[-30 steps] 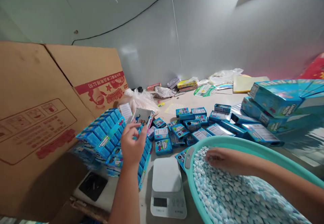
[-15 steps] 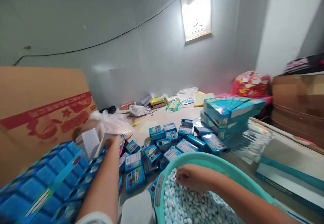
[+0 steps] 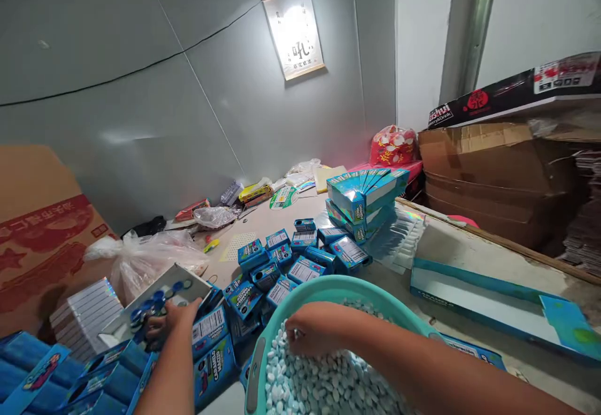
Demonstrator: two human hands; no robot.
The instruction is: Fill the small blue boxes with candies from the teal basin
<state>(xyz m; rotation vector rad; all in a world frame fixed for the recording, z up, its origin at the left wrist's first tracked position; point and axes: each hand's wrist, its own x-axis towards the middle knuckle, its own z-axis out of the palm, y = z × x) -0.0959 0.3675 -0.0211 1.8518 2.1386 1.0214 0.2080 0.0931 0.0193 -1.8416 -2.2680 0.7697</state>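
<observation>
My left hand [image 3: 171, 321] reaches into a shallow white box [image 3: 162, 283] holding several small round blue pieces [image 3: 153, 302]. Its fingers are apart and bent down among these pieces; none is plainly gripped. At the front stands a teal basin [image 3: 345, 285] full of small white and pale blue candies [image 3: 323, 380]. Inside it, my right hand [image 3: 312, 327] rests low on the candies, its fingers curled closed with their tips partly hidden. Blue printed candy boxes [image 3: 244, 299] lie heaped between the two hands, just behind the basin.
Blue display boxes [image 3: 361, 199] are stacked behind the heap, beside clear plastic packaging [image 3: 399, 240]. An open long blue carton [image 3: 479, 308] lies at right. At left are a plastic bag [image 3: 145, 261], white packs [image 3: 89, 308], rows of blue boxes [image 3: 107, 371] and a large cardboard box [image 3: 42, 233].
The view has swung right. My left hand has gone down among the round blue pieces in the white box. My right hand stays in the basin, still curled.
</observation>
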